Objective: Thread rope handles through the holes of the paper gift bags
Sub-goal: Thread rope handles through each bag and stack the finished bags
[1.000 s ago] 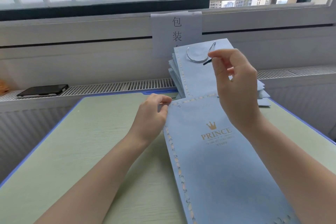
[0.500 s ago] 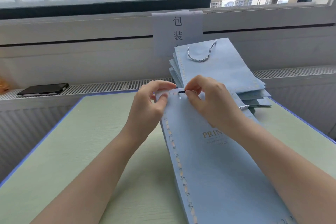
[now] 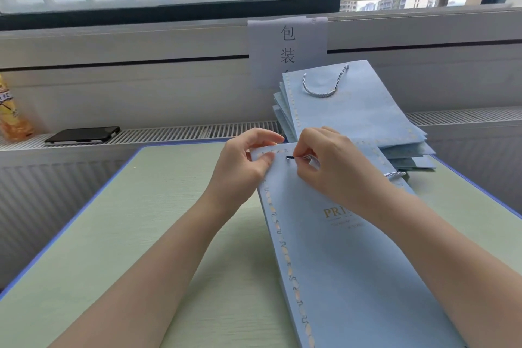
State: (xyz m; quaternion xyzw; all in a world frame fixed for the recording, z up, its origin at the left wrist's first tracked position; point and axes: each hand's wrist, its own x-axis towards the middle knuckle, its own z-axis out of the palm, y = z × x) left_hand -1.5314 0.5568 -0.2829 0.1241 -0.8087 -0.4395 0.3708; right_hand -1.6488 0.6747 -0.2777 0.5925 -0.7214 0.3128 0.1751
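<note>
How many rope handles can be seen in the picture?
2: one rope handle threaded on the top bag of the stack; one behind the right hand. Others may be hidden.

- Both bare forearms are reaching forward from the bottom corners and converging toward the middle, with the hands close together but not touching.
- The left hand (image 3: 245, 164) is sitting palm-inward with its fingers curled, the thumb lying on top of a paper edge and the index finger arching over it in a pinch.
- The right hand (image 3: 333, 167) is showing its back to the camera, its thumb and fingertips pinching a thin dark tip that is pointing left.
</note>
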